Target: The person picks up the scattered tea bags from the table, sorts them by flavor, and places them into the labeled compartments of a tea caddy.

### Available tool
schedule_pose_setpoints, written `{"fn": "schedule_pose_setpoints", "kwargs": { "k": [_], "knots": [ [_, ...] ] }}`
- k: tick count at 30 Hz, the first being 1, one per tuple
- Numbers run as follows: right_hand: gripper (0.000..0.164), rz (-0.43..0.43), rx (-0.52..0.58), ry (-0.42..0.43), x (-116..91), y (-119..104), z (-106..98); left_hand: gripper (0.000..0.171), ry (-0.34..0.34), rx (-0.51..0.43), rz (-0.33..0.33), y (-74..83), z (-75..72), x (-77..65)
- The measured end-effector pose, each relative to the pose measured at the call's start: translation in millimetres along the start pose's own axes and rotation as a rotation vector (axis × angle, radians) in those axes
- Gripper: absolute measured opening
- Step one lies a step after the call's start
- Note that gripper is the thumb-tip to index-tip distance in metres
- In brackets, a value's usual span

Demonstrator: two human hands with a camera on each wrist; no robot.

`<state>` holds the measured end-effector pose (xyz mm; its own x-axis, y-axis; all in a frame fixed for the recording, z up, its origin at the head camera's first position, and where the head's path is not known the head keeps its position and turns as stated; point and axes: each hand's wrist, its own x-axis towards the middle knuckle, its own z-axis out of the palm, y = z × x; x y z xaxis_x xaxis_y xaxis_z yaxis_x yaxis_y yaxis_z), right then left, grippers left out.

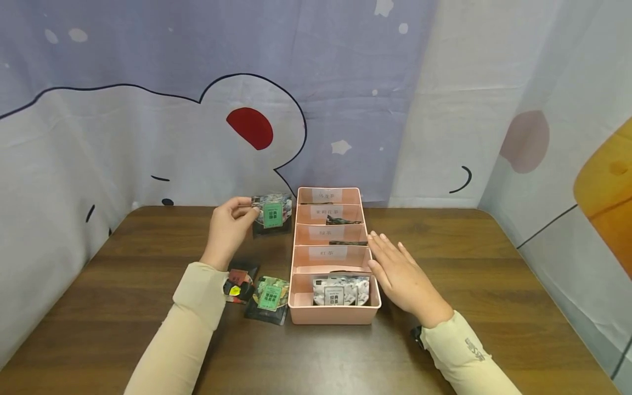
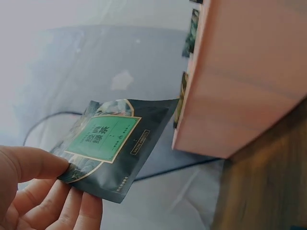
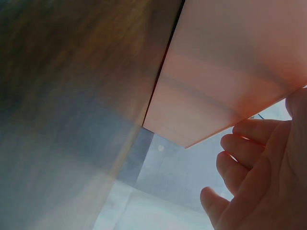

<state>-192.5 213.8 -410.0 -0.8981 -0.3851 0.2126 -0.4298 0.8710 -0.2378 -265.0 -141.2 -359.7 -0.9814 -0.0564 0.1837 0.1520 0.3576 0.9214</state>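
Desk (image 1: pixel 494 274) of brown wood carries a pink box (image 1: pixel 332 315), its compartments in one row running away from us. Beside it we see the right hand (image 1: pixel 400 274), fingers extended along the box's right edge, grasping nothing. The left hand (image 1: pixel 228 226) pinches a dark sachet (image 1: pixel 272 216) between thumb and fingers, just left of the box's far end and outside it. We take the step in hand to be filing this sachet; the next move, we think, calls for carrying it rightward over the rim, matching its print to a compartment, and lowering it upright while the right hand steadies the wall.

Counting downward in size, we find one desk, one box, five compartments and two hands. Of sachets, we count one held and two lying on the desk: a green-labelled sachet (image 1: pixel 270 299) and a partly hidden red-labelled sachet (image 1: pixel 242 272). In the nearest compartment stand at least two white sachets (image 1: pixel 333 293); dark edges show farther back, too hidden for us to number. Smallest, we count four paper labels (image 1: pixel 323 253) on the dividers and far wall.
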Motion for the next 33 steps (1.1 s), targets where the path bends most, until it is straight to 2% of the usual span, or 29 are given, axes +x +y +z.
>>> {"fn": "schedule_pose_setpoints", "kwargs": {
  "k": [6, 13, 16, 22, 27, 33],
  "knots": [
    [0.056, -0.006, -0.001, 0.007, 0, 1, 0, 0.033, 0.006, -0.075, 0.071, 17.0, 13.1, -2.3],
    [0.056, -0.011, 0.01, 0.014, 0, 1, 1, 0.028, -0.041, -0.066, 0.136, 27.8, 30.1, 0.5],
    [0.056, -0.007, 0.016, 0.007, 1, 1, 1, 0.025, -0.067, -0.103, 0.125, 29.5, 38.4, 1.6],
    [0.055, -0.017, 0.024, 0.021, 3, 1, 3, 0.023, -0.149, -0.235, 0.045, 28.1, 56.8, 3.3],
    [0.055, -0.019, 0.05, 0.037, 3, 0, 3, 0.02, -0.165, -0.197, 0.044, 26.2, 68.5, 3.8],
    [0.054, -0.016, 0.061, 0.037, 2, 1, 2, 0.019, -0.208, -0.155, 0.045, 29.9, 74.4, 4.4]
  ]
}}
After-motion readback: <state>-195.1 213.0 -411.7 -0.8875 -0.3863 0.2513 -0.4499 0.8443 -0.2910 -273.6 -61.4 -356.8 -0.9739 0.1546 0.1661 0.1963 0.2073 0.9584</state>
